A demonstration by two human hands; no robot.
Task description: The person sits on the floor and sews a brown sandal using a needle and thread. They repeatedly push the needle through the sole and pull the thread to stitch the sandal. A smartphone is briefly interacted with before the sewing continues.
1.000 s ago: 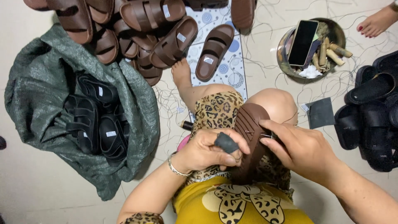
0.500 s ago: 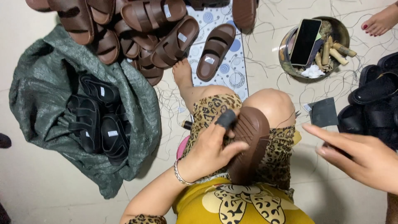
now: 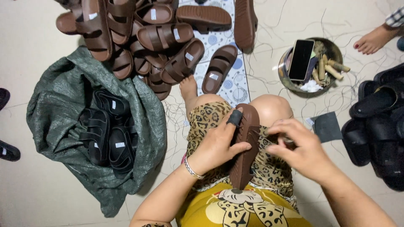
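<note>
While the left hand (image 3: 216, 145) grips a brown sandal (image 3: 246, 145) sole-up on the lap, the right hand (image 3: 301, 147), just right of that sandal, pinches something too small to tell.

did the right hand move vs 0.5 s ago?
Yes. The right hand came in leftward to the brown rubber sandal sole on the lap, judged against the round metal bowl on the floor.

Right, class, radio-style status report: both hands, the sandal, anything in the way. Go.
Left hand gripping brown sandal, sole up, on lap. Right hand pinched at its edge, holding something small, unclear. Loose threads about; nothing blocking.
</note>
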